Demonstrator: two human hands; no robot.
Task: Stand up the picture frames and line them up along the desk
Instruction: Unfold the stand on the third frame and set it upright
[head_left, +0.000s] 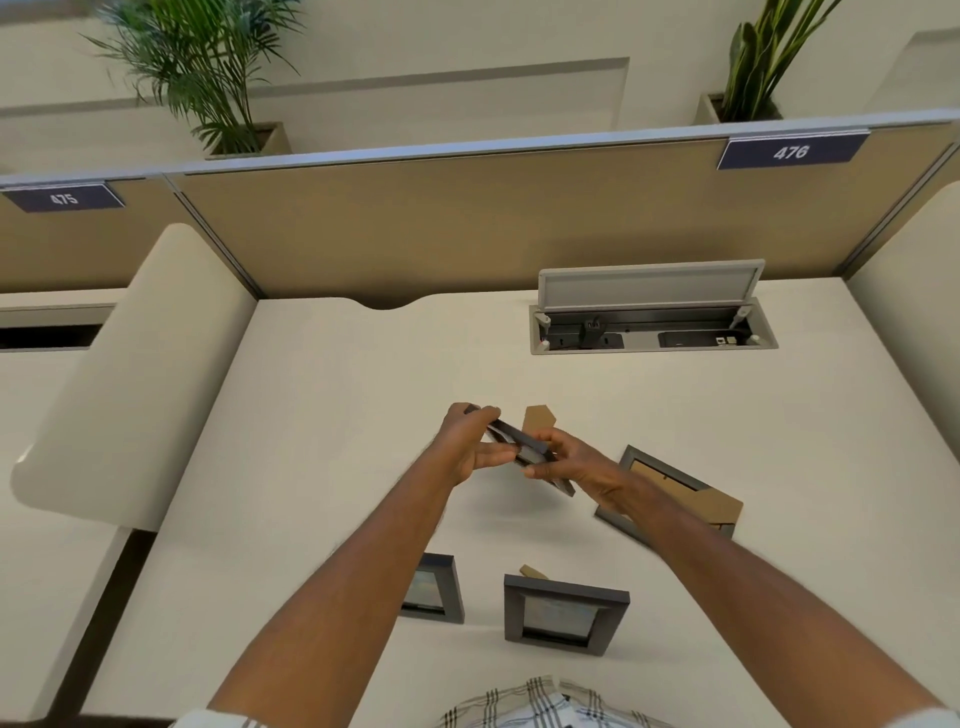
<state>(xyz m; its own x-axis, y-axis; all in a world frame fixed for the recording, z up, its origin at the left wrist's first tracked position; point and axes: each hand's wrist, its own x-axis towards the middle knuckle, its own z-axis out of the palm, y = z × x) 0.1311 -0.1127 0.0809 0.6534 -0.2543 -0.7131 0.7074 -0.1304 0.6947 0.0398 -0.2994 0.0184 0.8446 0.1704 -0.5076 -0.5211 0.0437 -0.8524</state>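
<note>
A small dark grey picture frame (524, 451) is held in the air above the middle of the cream desk (322, 415), tilted edge-on. My left hand (470, 441) grips its far left end and my right hand (576, 465) grips its near right end. Its brown cardboard stand (537, 420) sticks up behind. A larger frame (670, 496) lies face down to the right, brown back showing, partly under my right forearm. Two small grey frames stand near the front edge: one (563, 613) in the centre, one (434, 590) partly hidden behind my left forearm.
An open cable box (652, 327) with its lid raised is set into the desk at the back right. A tan partition (467, 218) runs along the back, with plants behind it. A rounded cream divider (140, 374) borders the left side.
</note>
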